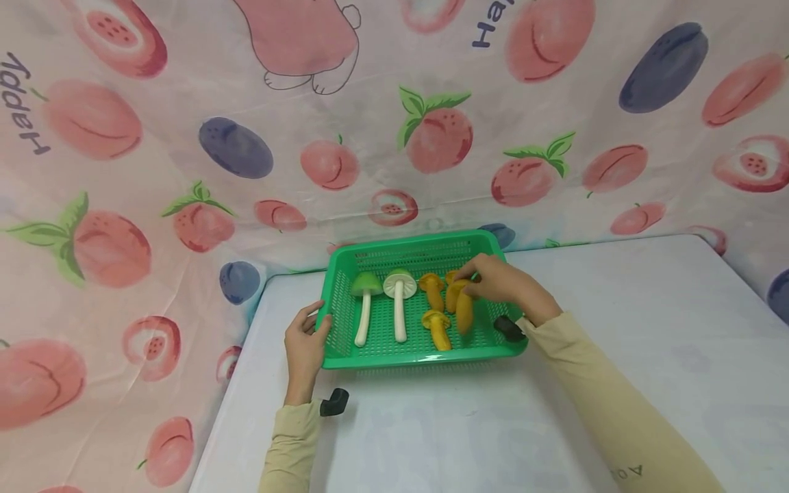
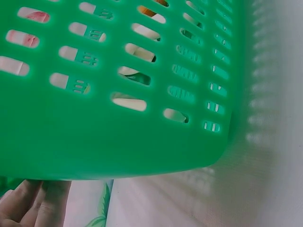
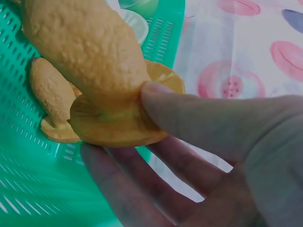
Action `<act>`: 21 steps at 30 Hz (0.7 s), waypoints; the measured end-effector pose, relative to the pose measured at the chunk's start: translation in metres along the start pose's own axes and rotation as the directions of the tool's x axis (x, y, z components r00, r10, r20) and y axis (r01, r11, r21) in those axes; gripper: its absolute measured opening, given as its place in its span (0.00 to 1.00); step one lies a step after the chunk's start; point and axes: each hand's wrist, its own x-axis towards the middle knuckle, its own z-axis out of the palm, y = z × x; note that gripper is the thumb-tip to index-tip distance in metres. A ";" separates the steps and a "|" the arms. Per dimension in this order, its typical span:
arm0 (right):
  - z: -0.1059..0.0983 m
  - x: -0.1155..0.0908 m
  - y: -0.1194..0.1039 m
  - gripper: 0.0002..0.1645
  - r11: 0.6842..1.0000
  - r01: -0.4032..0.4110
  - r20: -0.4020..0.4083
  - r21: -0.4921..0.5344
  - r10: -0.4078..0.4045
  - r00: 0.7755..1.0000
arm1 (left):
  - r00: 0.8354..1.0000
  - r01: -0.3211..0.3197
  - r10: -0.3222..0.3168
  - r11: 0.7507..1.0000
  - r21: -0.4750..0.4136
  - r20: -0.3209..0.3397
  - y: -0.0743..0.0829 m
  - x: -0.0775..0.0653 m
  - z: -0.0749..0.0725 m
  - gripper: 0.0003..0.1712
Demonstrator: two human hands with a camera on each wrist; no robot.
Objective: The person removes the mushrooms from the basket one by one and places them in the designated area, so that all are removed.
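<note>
A green plastic basket (image 1: 394, 361) with slotted walls sits on the white table. My left hand (image 1: 305, 346) holds its left rim; in the left wrist view, fingers (image 2: 52, 203) show at the edge of the basket wall (image 2: 94, 142). Over the basket's right part, my right hand (image 1: 502, 281) pinches a yellow mushroom (image 1: 465, 318) by its cap, the bumpy stem (image 3: 90, 52) pointing away from the palm. Other yellow mushrooms (image 1: 439, 331) lie in the basket. Left of them are two green-capped mushrooms (image 1: 365, 301) with long white stems.
The white table (image 1: 431, 431) extends in front of the basket and to its right. A cloth (image 1: 370, 89) printed with peaches hangs behind and at the left. A black device (image 1: 335, 402) is on the left wrist, another (image 1: 509, 329) on the right.
</note>
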 end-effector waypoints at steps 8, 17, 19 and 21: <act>-0.005 -0.006 -0.002 0.20 1.000 -0.009 -0.029 0.009 0.009 1.000 | 1.000 0.008 -0.008 1.000 -0.012 0.008 0.001 0.000 -0.002 0.19; -0.008 -0.020 0.001 0.21 1.000 -0.016 -0.090 0.011 0.017 0.996 | 1.000 0.007 -0.007 0.999 -0.039 0.011 0.000 0.000 -0.001 0.19; -0.008 -0.022 0.002 0.20 1.000 -0.008 -0.115 0.011 0.009 0.993 | 1.000 0.009 -0.009 0.999 -0.043 0.009 0.000 0.000 -0.001 0.19; -0.009 -0.025 0.003 0.20 1.000 -0.004 -0.135 0.007 0.005 0.991 | 1.000 0.009 -0.009 0.999 -0.042 0.009 0.000 0.000 -0.001 0.19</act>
